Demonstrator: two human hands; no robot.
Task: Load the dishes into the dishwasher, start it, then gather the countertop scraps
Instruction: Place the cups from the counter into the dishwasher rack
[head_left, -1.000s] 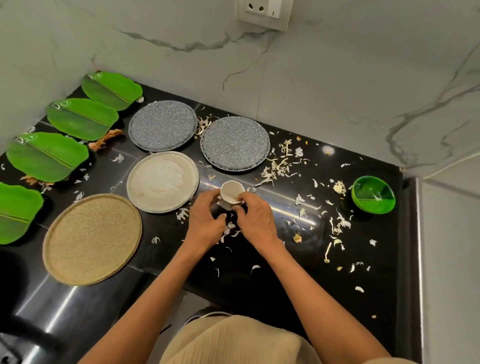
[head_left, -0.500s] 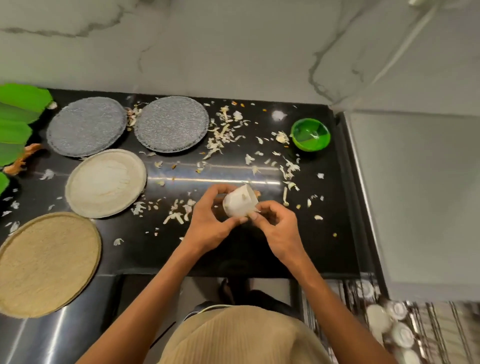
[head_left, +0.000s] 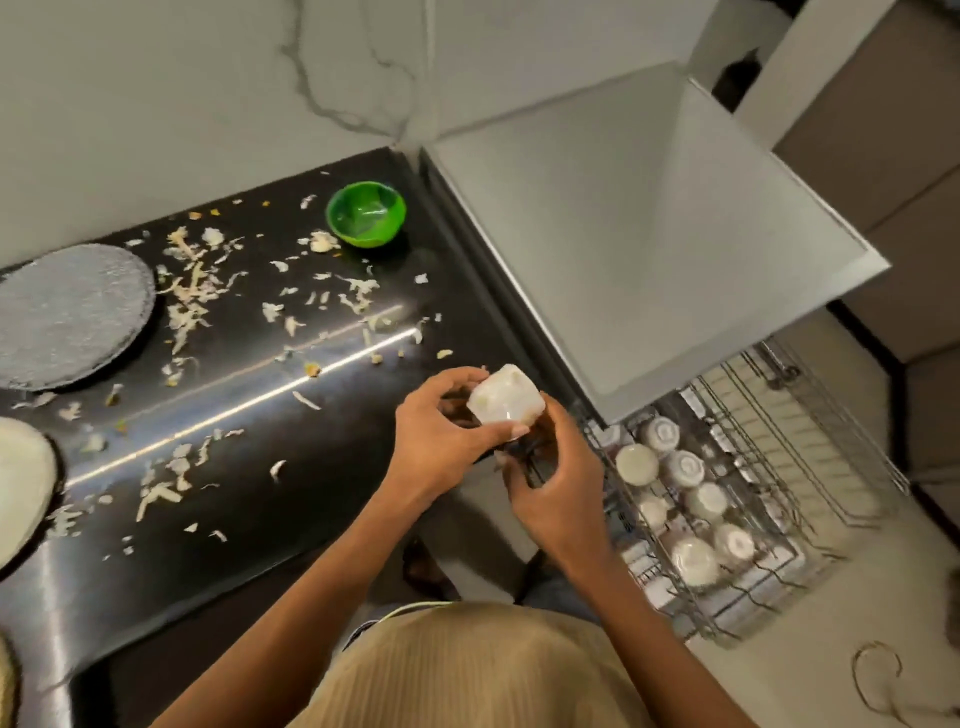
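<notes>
Right now both hands pinch a small white cup (head_left: 505, 402) at the table's (head_left: 291, 467) right edge — left hand (head_left: 441, 441) from the near-left, right hand (head_left: 558, 488) underneath. Tipped sideways and glossy, it could slip and drop onto the cups (head_left: 685, 509) already in the rack (head_left: 769, 467) below — chipping both.

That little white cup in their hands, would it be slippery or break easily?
The white cup looks glossy, so probably a bit slippery; both the left hand and right hand grip it. It looks like ceramic, so likely stiff and chippable if dropped on the black counter.
</notes>
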